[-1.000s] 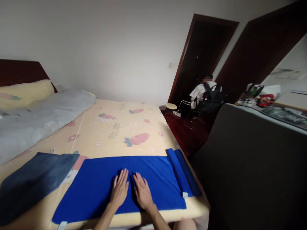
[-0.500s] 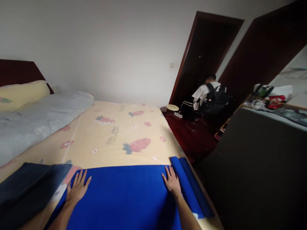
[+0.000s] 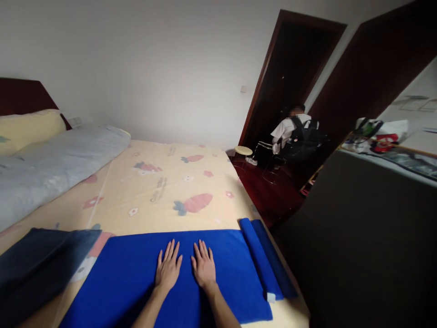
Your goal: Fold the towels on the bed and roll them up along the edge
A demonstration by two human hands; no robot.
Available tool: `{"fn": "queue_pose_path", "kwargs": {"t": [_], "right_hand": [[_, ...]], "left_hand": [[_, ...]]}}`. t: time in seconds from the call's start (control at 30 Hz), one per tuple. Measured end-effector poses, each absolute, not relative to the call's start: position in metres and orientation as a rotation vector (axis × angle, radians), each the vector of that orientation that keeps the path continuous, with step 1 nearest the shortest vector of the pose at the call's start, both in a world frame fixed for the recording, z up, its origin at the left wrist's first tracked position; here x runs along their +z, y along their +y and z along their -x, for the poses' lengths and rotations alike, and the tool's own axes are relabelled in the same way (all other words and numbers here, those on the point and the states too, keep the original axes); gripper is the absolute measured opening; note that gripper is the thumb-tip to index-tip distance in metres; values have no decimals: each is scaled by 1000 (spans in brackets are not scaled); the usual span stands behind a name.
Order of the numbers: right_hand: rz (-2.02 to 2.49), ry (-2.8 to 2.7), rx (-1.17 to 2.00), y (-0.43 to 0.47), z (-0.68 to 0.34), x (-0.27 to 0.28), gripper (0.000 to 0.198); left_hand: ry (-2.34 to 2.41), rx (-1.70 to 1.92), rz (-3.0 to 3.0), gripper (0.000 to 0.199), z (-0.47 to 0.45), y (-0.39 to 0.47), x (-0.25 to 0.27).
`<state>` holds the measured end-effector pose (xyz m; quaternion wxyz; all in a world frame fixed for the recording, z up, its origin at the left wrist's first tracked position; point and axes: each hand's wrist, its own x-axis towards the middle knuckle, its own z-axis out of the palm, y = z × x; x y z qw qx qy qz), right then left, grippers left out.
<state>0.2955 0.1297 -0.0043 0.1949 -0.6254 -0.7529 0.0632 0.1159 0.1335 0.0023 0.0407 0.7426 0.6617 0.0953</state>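
A bright blue cloth (image 3: 136,264) lies spread flat on the bed, one straight edge across its far side. My left hand (image 3: 168,269) rests palm down near the middle of it, fingers stretched out. Beside it, a short gap to the right, my right hand (image 3: 204,266) lies flat on the same cloth with its fingers extended. Along the cloth's right side runs a bright blue roll of cloth (image 3: 259,259), with a small white tag (image 3: 271,297) at its near end. A darker blue roll (image 3: 275,259) sits against it. Dark folded cloth (image 3: 37,264) lies to the left.
The bed sheet (image 3: 164,159) has a carrot and flower print. A grey rolled quilt (image 3: 68,159) and a yellow pillow (image 3: 30,130) are at the left. A person with a backpack (image 3: 303,136) sits near the doorway by a stool (image 3: 243,150). A dark cabinet (image 3: 368,237) stands right.
Both my hands have slid inward, from the cloth's left and right sides to near its middle. The rolls and the dark cloth stay in place on the bed.
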Motion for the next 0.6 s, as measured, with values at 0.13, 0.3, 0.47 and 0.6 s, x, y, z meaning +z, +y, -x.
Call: {"fn": "queue_pose_path", "kwargs": {"t": [0.13,0.3,0.47,0.6], "right_hand": [[1966,-2008,110,109,-364,-11,56],[2193,-1876,10,87,-454,-7,62],[1952,-1995,53,65,-382,6,57],[1627,-2150,126,36,-301,7,52]], "left_hand": [[2282,196,-2082,58,-45,111,1],[2617,206,-1635,61,47,96,8],[2344,314,-2068,58,-40,74,7],[1944,361,-2333,55,-124,46,-1]]}}
